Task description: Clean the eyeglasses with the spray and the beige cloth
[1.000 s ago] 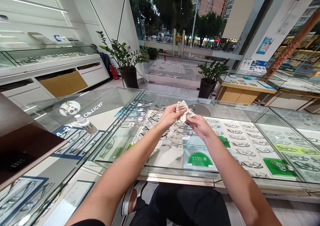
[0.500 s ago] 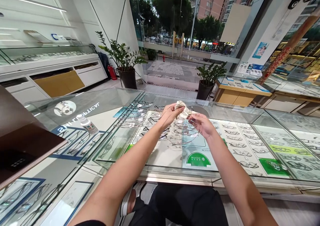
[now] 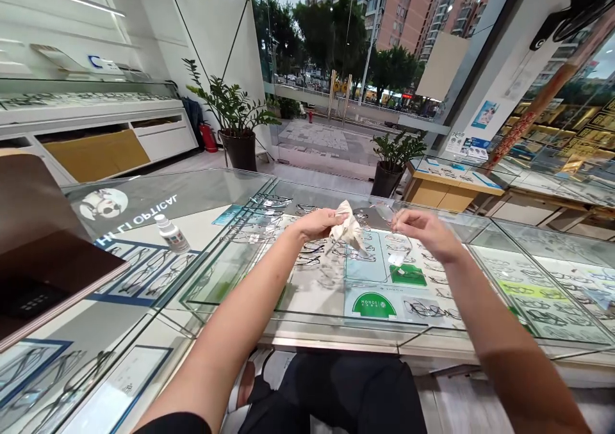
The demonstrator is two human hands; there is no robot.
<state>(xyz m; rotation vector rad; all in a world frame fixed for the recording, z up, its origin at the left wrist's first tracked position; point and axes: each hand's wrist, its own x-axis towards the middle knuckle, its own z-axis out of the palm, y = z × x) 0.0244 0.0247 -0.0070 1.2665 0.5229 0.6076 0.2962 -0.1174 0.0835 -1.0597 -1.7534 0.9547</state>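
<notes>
A crumpled off-white cloth [image 3: 348, 229] hangs from my left hand [image 3: 320, 223], whose fingers are pinched on it above the glass counter. To its right, my right hand [image 3: 423, 229] is closed on a thin-framed pair of glasses [image 3: 383, 212]. The glasses are faint against the display, with a lens left of my fingertips and a thin temple reaching down toward a small white tag [image 3: 396, 258]. Cloth and glasses are apart. Both hands are over the glass display case [image 3: 307, 322], which has rows of eyeglass frames inside.
A white spray bottle [image 3: 172, 234] stands on the counter at the left. Near the left edge is a dark brown panel [image 3: 52, 255]. Beyond the counter are two potted plants [image 3: 239, 149] [image 3: 388, 176] and a wooden display table [image 3: 444, 187].
My hands have moved apart. My right hand has shifted right with the glasses, away from the cloth, which now hangs looser from my left hand. The view has shifted slightly.
</notes>
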